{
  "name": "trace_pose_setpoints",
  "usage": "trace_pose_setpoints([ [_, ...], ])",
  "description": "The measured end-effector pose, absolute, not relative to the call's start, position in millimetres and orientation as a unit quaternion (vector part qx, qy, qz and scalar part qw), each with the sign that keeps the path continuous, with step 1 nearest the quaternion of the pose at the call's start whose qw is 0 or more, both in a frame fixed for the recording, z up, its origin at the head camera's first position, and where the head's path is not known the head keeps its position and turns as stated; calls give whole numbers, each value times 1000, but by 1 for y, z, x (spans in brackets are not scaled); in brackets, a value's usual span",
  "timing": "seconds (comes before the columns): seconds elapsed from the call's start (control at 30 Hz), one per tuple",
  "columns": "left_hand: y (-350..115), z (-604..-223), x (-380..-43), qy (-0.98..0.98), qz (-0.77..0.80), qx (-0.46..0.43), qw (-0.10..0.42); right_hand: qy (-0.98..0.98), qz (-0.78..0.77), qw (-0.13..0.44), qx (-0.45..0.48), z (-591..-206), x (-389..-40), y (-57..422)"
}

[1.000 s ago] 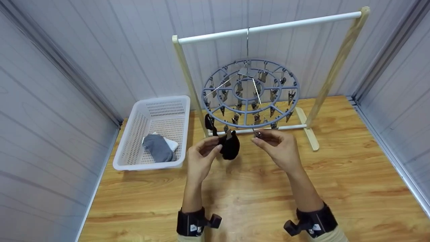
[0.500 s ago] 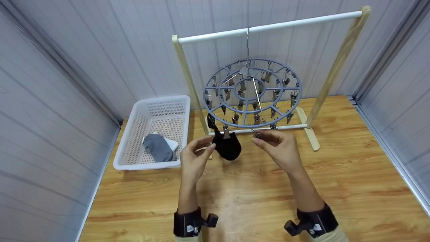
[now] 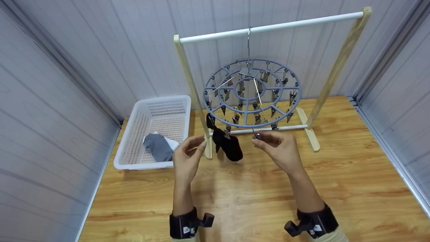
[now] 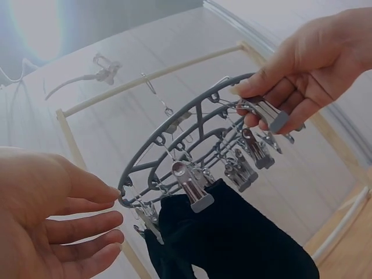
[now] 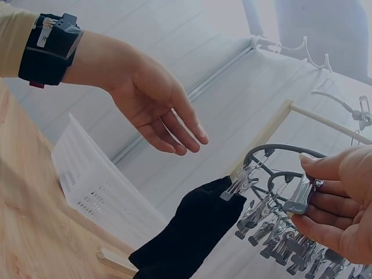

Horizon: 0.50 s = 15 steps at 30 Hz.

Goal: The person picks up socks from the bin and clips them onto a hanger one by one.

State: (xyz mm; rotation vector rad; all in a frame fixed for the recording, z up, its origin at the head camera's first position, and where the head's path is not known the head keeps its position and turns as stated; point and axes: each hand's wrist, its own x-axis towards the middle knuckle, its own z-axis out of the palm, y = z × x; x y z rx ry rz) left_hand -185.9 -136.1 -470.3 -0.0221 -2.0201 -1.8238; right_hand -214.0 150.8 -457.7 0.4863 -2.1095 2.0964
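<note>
A black sock (image 3: 230, 146) hangs from a metal clip (image 4: 193, 187) at the front left of the round grey-blue clip hanger (image 3: 245, 125). Another piece of black fabric hangs just left of it, in a neighbouring clip. My left hand (image 3: 186, 158) is off the sock to its left, fingers relaxed and holding nothing; the right wrist view shows a gap between them. With thumb and fingers my right hand (image 3: 282, 149) pinches a metal clip (image 5: 299, 196) on the hanger's front rim. That clip has no cloth in it.
A white basket (image 3: 126, 148) at the left holds a grey sock (image 3: 158, 147) and something white beneath it. The hanger hooks over the white bar (image 3: 218, 36) of a wooden stand (image 3: 339, 67) on the wood floor. Several clips dangle from the hanger. Panel walls stand around.
My left hand has let go of the black sock and moved left towards the basket. The sock has swung and turned on its clip. My right hand has stayed on its clip.
</note>
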Motion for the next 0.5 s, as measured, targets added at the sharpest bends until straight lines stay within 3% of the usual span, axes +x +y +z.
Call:
trace_pose_setpoints([
  [0.5,-140,-466,-182,-746,-634,2,204,-700,691,66,166,-459,-213,151],
])
